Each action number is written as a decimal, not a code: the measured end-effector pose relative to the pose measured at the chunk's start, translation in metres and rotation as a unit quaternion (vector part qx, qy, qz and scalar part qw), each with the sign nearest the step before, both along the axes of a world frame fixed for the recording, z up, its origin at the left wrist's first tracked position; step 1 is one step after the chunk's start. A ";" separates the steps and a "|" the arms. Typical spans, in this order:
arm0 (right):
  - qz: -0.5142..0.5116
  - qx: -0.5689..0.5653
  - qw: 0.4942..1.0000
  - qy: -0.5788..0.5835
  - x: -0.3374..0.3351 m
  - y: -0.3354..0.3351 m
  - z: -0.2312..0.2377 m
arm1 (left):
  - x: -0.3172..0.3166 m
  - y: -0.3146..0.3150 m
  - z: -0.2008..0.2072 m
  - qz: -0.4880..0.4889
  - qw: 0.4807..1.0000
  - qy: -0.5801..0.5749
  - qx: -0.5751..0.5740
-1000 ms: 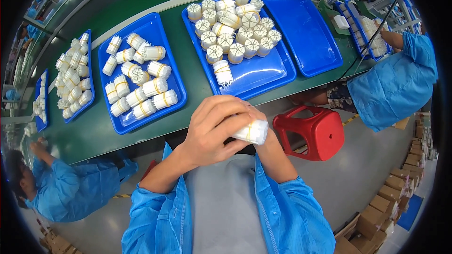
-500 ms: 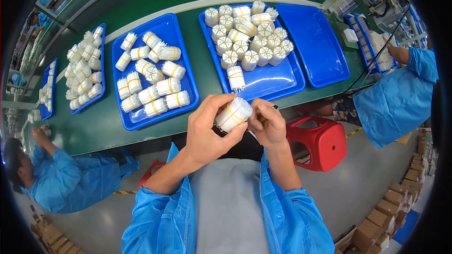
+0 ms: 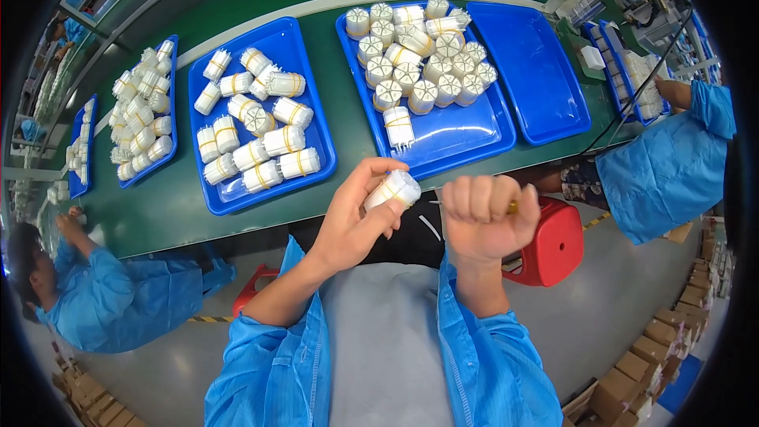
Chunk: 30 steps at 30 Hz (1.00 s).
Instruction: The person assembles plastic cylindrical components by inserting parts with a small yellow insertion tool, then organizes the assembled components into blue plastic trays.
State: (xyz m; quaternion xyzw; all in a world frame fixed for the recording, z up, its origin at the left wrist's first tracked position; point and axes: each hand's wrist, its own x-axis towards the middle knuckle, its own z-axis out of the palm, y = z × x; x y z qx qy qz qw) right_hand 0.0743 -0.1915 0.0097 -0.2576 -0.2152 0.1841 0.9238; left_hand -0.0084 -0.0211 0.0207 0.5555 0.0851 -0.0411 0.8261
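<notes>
My left hand (image 3: 360,207) is closed round a white cylinder (image 3: 393,192) with a yellow band, its end face tilted up and to the right. Just right of it, my right hand (image 3: 490,217) is curled into a fist. A small yellow-handled tool (image 3: 514,207) shows at the thumb side of that fist; most of it is hidden, and its kind is unclear. Between the hands, a thin white strip (image 3: 429,227) appears below the cylinder. Beyond my hands, a blue tray (image 3: 466,138) carries several like cylinders, one lying apart (image 3: 398,126) near its front.
Left on the green bench (image 3: 162,225) stands another blue tray (image 3: 213,199) of banded cylinders, with more trays farther left. A bare blue tray (image 3: 545,87) is at the right. Co-workers in blue sit on both sides. A red stool (image 3: 557,245) stands right of my arm.
My right hand has pulled away from the cylinder to the right and turned into a fist. The white strip now shows between the hands. My left hand keeps the cylinder nearly in place.
</notes>
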 end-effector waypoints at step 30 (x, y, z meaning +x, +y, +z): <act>-0.012 0.061 0.997 -0.042 -0.008 0.021 0.000 | 0.006 -0.015 -0.017 0.039 0.925 -0.112 0.360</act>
